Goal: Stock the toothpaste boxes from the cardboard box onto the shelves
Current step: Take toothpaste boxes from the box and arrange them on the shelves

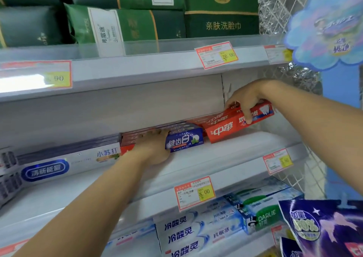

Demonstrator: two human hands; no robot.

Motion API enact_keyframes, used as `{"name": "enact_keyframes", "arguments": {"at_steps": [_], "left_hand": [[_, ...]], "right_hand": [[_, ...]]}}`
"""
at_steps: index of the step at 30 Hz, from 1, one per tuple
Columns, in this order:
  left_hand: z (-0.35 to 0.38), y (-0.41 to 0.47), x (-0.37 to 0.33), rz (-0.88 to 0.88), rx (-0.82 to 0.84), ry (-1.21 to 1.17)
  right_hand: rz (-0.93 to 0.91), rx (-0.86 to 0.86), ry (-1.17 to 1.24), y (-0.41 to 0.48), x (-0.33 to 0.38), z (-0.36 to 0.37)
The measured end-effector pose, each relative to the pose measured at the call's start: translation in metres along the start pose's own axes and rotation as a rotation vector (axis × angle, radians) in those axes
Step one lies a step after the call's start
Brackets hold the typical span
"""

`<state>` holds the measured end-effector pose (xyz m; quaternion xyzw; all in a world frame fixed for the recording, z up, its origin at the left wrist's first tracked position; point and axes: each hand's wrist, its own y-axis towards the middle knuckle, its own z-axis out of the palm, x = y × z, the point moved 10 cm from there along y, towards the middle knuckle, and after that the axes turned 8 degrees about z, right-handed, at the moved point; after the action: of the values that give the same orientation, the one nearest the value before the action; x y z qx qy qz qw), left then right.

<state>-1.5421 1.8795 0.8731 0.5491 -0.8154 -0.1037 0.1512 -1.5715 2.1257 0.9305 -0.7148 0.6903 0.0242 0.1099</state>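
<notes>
Red toothpaste box (222,128) is held tilted, long axis left-right, its raised right end clamped by the right grip (245,99); the left grip (152,147) seemingly lies flat on the blue-ended box (184,141).

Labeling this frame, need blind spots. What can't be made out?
Head view only:
- cardboard box: out of frame.
- toothpaste stack under left hand: palm covers it, count unclear.
- red toothpaste boxes in right hand: fingers cover the seam, count unclear.
- left price tag: glare hides leading digits.
- purple packet: cut by bottom-right edge.
</notes>
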Motion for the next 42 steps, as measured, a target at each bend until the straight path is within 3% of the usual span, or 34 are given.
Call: {"name": "enact_keyframes", "arguments": {"at_steps": [3,9,14,21,25,28,34,39,42], "left_hand": [[-0.001,0.001,0.001,0.004,-0.016,-0.018],[0.0,0.001,0.0,0.005,-0.007,-0.013],[0.003,0.004,0.001,0.008,0.021,0.008],[0.003,0.006,-0.003,0.038,0.026,-0.002],[0.001,0.006,-0.01,0.069,0.028,-0.007],[0.001,0.006,-0.011,0.067,0.041,-0.001],[-0.007,0.0,-0.016,0.06,0.002,-0.06],[-0.005,-0.009,0.009,-0.14,-0.003,0.022],[-0.003,-0.012,0.018,-0.169,0.022,0.077]], "right_hand": [[-0.029,0.068,-0.016,0.003,0.009,0.005],[-0.023,0.047,0.003,0.021,0.013,0.019],[-0.055,-0.202,-0.063,0.03,0.024,0.019],[-0.267,-0.425,-0.073,0.022,0.064,0.048],[-0.184,-0.378,-0.074,0.01,0.056,0.048],[-0.214,-0.277,0.071,-0.004,0.069,0.05],[-0.175,-0.265,0.128,-0.003,0.087,0.049],[-0.055,-0.283,0.113,-0.006,0.085,0.053],[-0.076,-0.193,0.177,-0.006,0.082,0.052]]}}
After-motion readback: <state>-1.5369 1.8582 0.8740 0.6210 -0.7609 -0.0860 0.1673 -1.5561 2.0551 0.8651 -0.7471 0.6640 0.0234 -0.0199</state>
